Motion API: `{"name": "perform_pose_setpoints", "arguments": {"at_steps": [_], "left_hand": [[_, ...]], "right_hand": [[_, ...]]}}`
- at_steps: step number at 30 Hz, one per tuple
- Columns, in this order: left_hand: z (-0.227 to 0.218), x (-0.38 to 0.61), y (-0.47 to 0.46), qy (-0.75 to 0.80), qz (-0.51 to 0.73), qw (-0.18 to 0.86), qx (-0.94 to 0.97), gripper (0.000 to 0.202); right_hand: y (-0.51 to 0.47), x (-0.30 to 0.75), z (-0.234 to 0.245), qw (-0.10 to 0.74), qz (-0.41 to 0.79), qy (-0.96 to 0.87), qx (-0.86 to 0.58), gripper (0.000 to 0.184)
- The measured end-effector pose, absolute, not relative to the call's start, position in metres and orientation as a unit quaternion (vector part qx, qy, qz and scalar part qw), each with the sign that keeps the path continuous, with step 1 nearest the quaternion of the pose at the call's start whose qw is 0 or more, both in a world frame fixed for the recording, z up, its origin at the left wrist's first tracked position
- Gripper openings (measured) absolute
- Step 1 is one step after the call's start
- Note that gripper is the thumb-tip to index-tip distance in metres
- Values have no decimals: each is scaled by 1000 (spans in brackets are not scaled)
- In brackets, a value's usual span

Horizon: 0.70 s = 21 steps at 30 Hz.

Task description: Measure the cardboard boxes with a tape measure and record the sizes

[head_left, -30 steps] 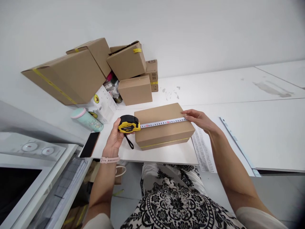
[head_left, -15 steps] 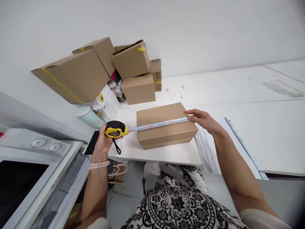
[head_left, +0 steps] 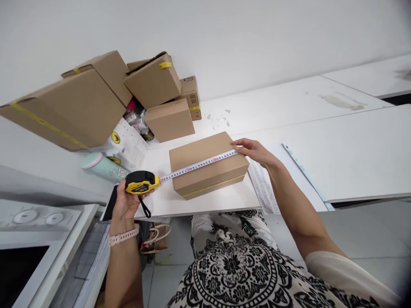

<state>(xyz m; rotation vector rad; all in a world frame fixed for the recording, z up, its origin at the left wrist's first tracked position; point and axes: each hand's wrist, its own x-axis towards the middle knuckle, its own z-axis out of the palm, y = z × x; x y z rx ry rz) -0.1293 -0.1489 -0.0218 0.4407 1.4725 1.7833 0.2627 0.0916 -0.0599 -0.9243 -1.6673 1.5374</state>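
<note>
My left hand (head_left: 126, 201) is closed around the yellow and black case of a tape measure (head_left: 141, 183), a black wrist strap dangling below it. From the case the white blade, with black and red numbers, runs out over a closed brown cardboard box (head_left: 199, 147) on the white table. At the box's right end, my right hand (head_left: 253, 152) pinches the blade's end between thumb and fingers, with fingertips on the box's top edge. Yellow tape runs along the box's front side. The blade's very tip is hidden by my fingers.
Several cardboard boxes (head_left: 170, 117) are piled at the back left against the wall. A mint-green bottle (head_left: 104, 166) lies near my left hand. Printed sheets (head_left: 265, 188) lie right of the box on the white table (head_left: 321, 145). A white microwave (head_left: 35, 231) stands at the lower left.
The camera view has turned, so most things sit further left in the picture. Both hands keep hold of the tape measure, its blade still stretched across the box.
</note>
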Motion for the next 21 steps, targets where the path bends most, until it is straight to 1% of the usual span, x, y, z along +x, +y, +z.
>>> {"name": "perform_pose_setpoints", "arguments": {"at_steps": [2,4,6,8,10,12,14,16,19,21], "left_hand": [[-18,-128,-150,574,696,394,175,38],[-13,-122,-156,570,698,395,178,36],[-7,-112,-165,566,703,389,186,36],[-3,-97,-179,553,709,391,198,40],[-4,-78,-194,525,700,433,217,46],[-10,-53,-206,483,660,523,242,55],[-18,-23,-213,436,592,623,266,68],[-25,11,-214,398,529,691,290,84],[-28,60,-206,350,496,723,331,103],[-24,86,-197,322,495,731,342,111]], "right_hand": [[90,262,-61,348,578,-644,-362,38],[88,260,-58,370,544,-647,-385,32],[87,256,-51,413,504,-639,-410,24],[91,249,-40,482,469,-616,-411,20],[102,239,-28,558,441,-590,-382,18],[117,227,-18,600,431,-583,-339,15],[133,214,-14,591,456,-597,-295,11],[148,202,-17,552,502,-612,-261,8],[163,191,-29,495,561,-618,-241,8],[169,188,-38,465,582,-616,-256,8]]}}
